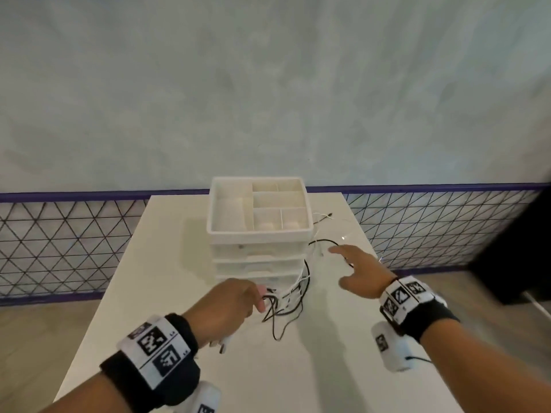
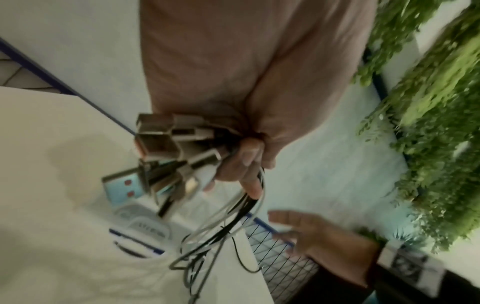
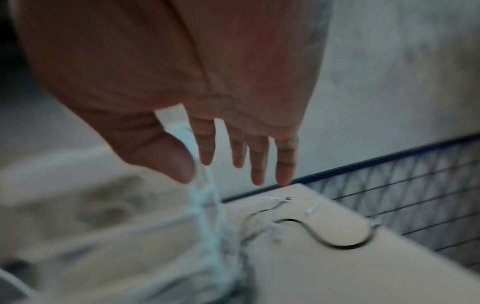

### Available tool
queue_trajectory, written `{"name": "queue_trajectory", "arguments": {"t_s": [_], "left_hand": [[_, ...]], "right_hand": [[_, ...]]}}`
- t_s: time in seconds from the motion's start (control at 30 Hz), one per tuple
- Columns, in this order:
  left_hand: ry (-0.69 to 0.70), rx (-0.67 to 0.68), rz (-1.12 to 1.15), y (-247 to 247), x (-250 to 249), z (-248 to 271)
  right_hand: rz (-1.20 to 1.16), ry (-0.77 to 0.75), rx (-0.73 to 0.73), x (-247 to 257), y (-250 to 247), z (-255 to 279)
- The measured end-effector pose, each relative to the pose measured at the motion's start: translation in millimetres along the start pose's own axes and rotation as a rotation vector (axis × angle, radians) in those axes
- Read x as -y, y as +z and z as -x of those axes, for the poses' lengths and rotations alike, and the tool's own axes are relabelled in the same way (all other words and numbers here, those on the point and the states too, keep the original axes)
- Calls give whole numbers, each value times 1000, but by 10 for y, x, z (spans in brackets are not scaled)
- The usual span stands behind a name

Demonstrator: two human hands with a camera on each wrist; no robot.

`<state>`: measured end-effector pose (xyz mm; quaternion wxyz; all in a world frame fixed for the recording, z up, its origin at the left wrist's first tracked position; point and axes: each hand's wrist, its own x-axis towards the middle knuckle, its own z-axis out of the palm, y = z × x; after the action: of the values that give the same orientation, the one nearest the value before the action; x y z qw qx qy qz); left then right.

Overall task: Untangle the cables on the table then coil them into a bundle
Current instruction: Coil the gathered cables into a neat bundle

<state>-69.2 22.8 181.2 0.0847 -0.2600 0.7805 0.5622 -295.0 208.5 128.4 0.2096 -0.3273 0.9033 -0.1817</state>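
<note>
A tangle of thin black and white cables (image 1: 290,296) lies on the white table (image 1: 167,287), trailing to the right of the drawer unit. My left hand (image 1: 231,305) grips a bunch of these cables; in the left wrist view their USB plugs (image 2: 166,156) stick out of my fist (image 2: 246,164) and the cords (image 2: 233,218) hang down in loops. My right hand (image 1: 354,269) hovers with fingers spread over the far end of a black cable (image 1: 325,241). The right wrist view shows straight fingers (image 3: 259,162) above the black cable (image 3: 337,242) and holding nothing.
A white drawer unit (image 1: 259,231) with an open compartment tray on top stands mid-table, right beside the cables. The table's right edge (image 1: 366,234) runs close to my right hand. Behind is a wall with a diamond-patterned base. Green plants (image 2: 428,144) show in the left wrist view.
</note>
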Motion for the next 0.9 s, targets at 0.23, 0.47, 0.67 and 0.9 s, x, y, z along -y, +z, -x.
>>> {"name": "queue_trajectory", "arguments": {"t_s": [0.23,0.47,0.67,0.9], "left_hand": [[92,108,-189,30,-23,-33],[41,140,-152,-195,148,53],[79,43,222,-353,208,88],[180,-27,537,-293,169,45]], "right_hand": [[-492,-425,206,1051,466,517],[-507,-466,286,992,207,469],[-561,-477,147,821,101,383],[-308,-626,-263,862,188,421]]}}
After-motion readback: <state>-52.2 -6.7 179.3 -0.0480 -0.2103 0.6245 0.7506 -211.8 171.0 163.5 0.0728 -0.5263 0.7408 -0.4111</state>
